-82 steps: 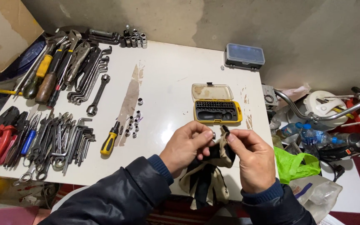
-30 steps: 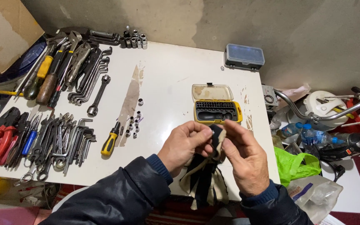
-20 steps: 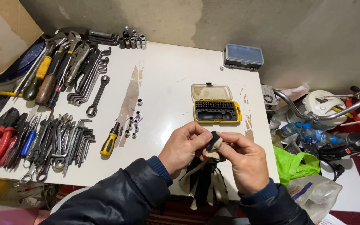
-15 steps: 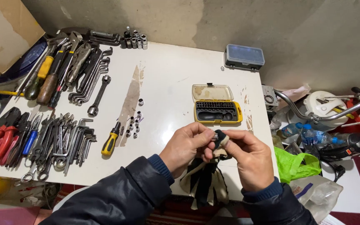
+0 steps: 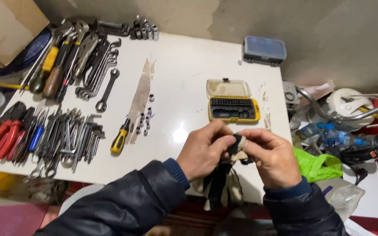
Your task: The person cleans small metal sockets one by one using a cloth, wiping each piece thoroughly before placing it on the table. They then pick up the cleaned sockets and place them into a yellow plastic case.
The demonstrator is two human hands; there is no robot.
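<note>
Over the near edge of the white table [image 5: 184, 78], my left hand [image 5: 204, 150] and my right hand [image 5: 273, 156] meet fingertip to fingertip. Both pinch a black and beige cloth [image 5: 218, 185] that hangs down between them. A small dark piece is wrapped in the cloth at the fingertips; what it is cannot be told. Just beyond my hands lies an open yellow bit case [image 5: 233, 102] with a clear lid.
A yellow-handled screwdriver [image 5: 120, 137] and several small sockets [image 5: 144, 123] lie left of my hands. Wrenches [image 5: 97, 70], pliers [image 5: 9, 133] and hex keys [image 5: 73, 137] cover the table's left side. A blue-grey box [image 5: 264, 49] sits at the far right corner. Clutter and a green bag [image 5: 313, 164] are right of the table.
My hands have come closer together. The small dark piece first held bare in my right fingers is now wrapped in the cloth, with my fingers shifting around it.
</note>
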